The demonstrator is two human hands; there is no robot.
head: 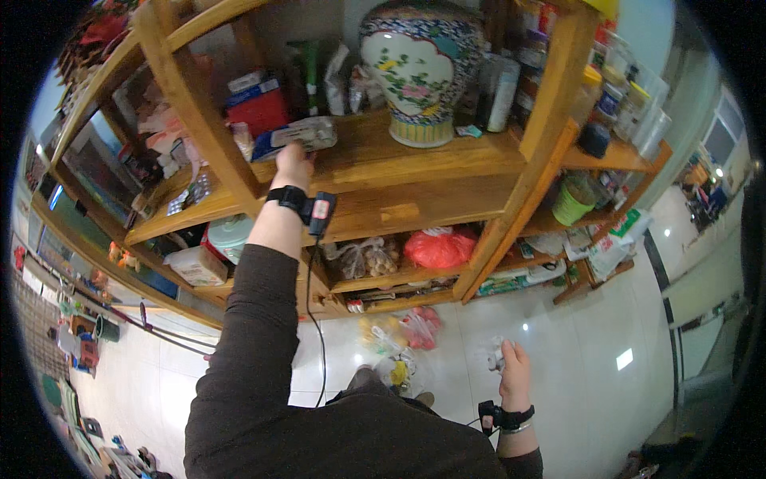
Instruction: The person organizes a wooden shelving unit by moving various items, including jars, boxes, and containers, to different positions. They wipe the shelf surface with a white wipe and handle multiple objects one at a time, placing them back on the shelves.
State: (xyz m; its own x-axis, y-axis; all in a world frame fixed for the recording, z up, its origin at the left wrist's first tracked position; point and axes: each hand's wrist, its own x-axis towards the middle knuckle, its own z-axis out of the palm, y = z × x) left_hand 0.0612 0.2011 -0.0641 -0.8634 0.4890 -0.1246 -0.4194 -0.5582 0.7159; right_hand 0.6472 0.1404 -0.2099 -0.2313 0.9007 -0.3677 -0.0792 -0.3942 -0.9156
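Note:
My left hand [294, 160] reaches onto the wooden shelf [371, 158] and touches the near edge of a blue and silver-grey plastic packet [299, 135]. Blur and the hand's own back hide its fingers, so a grip cannot be made out. Behind the packet stands a red and blue box [257, 108]. A large painted porcelain vase [419, 78] stands to the right on the same shelf. Low at the right, my right hand [514, 368] holds a small, crumpled, whitish thing [495, 354] between thumb and fingers, above the tiled floor.
An upright post [197, 108] rises left of my left arm. A lower shelf holds a red plastic bag [440, 246] and a clear bag of round brown items [377, 257]. Filled bags [398, 329] lie on the floor near my feet. A black cable [309, 299] hangs from my left wrist.

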